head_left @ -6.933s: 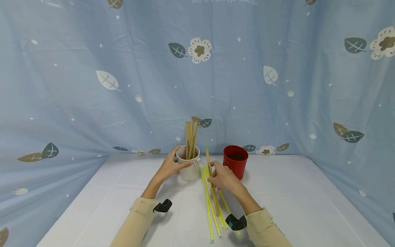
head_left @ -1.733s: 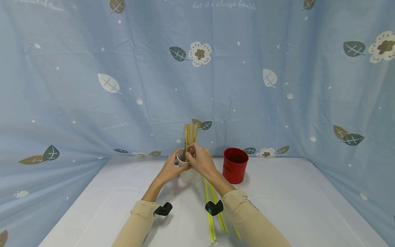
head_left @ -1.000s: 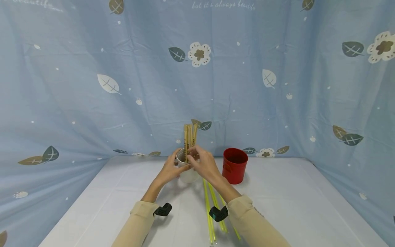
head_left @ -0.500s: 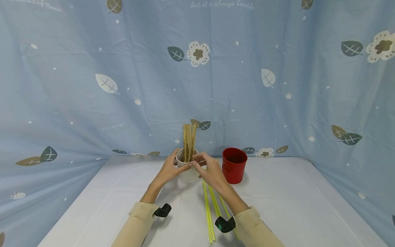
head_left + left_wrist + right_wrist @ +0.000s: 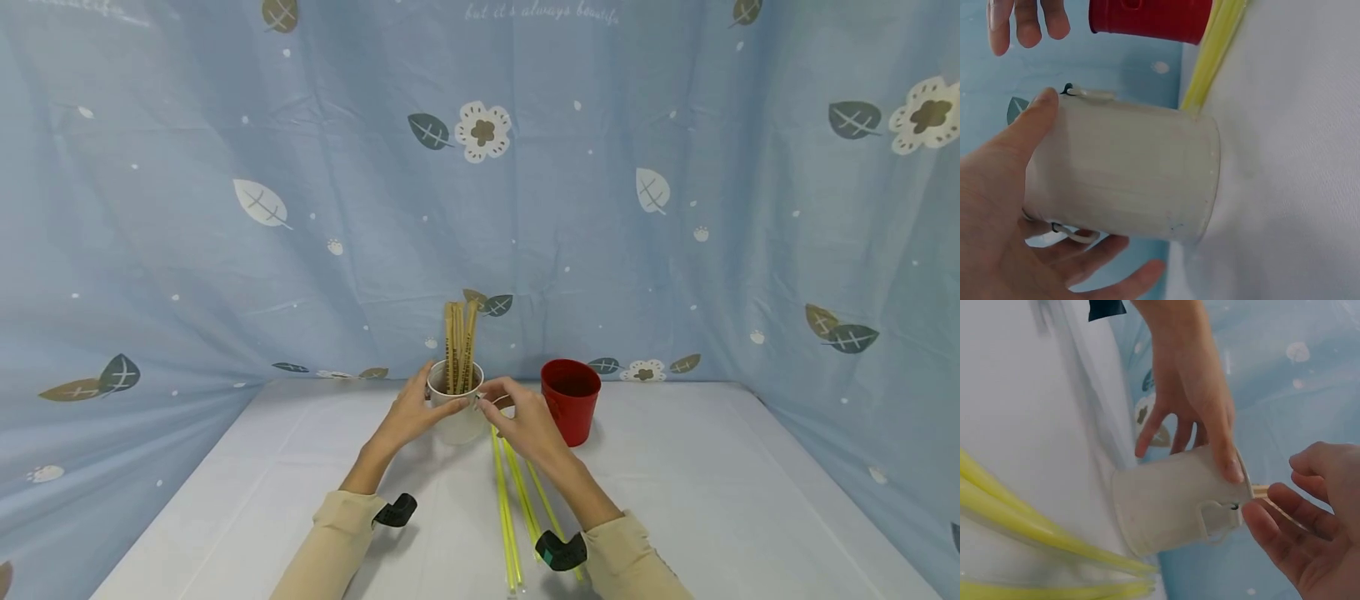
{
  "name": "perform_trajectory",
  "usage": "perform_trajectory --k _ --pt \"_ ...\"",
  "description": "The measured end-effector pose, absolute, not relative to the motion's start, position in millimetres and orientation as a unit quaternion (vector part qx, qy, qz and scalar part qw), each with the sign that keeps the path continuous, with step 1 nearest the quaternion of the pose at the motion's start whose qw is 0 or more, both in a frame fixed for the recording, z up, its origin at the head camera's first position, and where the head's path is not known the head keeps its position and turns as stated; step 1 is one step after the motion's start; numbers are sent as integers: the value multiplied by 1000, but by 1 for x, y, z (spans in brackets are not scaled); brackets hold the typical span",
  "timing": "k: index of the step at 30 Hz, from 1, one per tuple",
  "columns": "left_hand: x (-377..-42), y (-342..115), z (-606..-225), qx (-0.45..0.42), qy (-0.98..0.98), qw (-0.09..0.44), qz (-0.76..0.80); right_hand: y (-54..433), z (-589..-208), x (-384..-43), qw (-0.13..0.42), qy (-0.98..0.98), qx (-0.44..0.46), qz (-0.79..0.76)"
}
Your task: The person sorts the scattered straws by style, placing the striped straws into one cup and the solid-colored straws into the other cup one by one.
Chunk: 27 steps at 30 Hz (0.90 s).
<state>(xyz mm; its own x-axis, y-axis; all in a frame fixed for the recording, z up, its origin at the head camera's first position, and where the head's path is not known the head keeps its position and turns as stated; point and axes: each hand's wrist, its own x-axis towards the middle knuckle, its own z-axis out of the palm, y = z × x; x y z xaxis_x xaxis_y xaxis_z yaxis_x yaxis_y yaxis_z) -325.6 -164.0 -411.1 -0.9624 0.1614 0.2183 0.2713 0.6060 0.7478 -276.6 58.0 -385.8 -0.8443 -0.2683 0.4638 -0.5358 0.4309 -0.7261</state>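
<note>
One white cup, probably light, stiff, slick: I'd hold its wall. Left hand grips it near the rim; right hand, fingers apart, holds nothing.

A blue curtain printed with leaves and flowers hangs behind a white-covered table.
</note>
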Motion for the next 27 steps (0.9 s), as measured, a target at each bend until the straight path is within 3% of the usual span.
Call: perform_trajectory --k 15,19,27 --pt "-318 -164 -402 -97 -920 50 -375 73 -373 -274 103 -847 267 449" --pt "-308 -165 -387 -108 -930 44 -348 77 -371 -275 124 -845 278 439" --pt "-287 -159 -353 -128 -925 83 -347 83 -365 -277 175 -840 289 425"
